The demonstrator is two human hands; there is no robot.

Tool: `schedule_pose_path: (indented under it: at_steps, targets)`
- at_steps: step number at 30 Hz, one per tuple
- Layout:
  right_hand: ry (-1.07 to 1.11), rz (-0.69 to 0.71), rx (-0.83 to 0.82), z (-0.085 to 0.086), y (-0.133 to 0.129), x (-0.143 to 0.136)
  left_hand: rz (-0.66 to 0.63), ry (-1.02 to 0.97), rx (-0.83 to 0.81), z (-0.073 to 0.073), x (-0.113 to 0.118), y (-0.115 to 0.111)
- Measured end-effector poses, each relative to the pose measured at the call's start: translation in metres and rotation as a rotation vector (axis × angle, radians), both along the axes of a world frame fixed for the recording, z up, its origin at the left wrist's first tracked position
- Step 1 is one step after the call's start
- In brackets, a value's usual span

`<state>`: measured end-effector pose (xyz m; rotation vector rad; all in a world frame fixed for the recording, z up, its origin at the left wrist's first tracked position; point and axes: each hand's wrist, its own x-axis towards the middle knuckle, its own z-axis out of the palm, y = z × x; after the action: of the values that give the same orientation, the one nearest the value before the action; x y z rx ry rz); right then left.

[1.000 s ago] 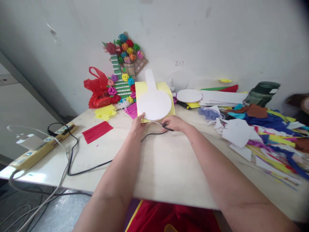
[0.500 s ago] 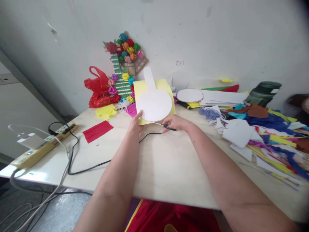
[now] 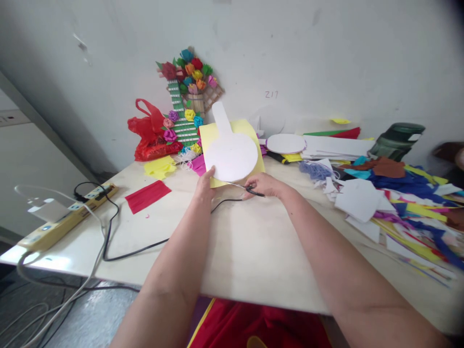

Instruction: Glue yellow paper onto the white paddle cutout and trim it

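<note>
My left hand (image 3: 206, 183) pinches the lower left edge of a white paddle-shaped paper cutout (image 3: 231, 157), its thumb on top. Behind the cutout lies a yellow paper sheet (image 3: 248, 127), held together with it, and the cutout's handle points up and away from me. In my right hand (image 3: 261, 184) is a pair of scissors with black handles (image 3: 255, 192). Their blades reach left along the bottom edge of the round part, at the yellow sheet. How far the blades are apart is too small to tell.
A red paper piece (image 3: 148, 196), a power strip (image 3: 68, 217) and a black cord (image 3: 137, 251) are on the left. Paper flowers (image 3: 188, 115) and a red plastic bag (image 3: 148, 135) stand at the wall. Colourful scraps (image 3: 416, 208) and a green bottle (image 3: 397, 141) are on the right.
The cutout and yellow sheet have tilted slightly to the left in my left hand. My right hand with the scissors stays almost in place.
</note>
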<state>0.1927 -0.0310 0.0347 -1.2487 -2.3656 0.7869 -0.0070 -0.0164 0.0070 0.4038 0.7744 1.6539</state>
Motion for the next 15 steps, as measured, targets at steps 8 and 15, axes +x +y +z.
schedule_pose_path:
  at_steps: [8, 15]
  targets:
    - [0.023, 0.015, 0.019, -0.0021, 0.0014, -0.0005, 0.006, 0.018, -0.007, 0.0006, 0.0018, -0.0006]
    - [0.049, 0.027, -0.046, 0.0033, -0.0024, -0.0007, -0.046, 0.01, 0.001, -0.0017, -0.0043, -0.0001]
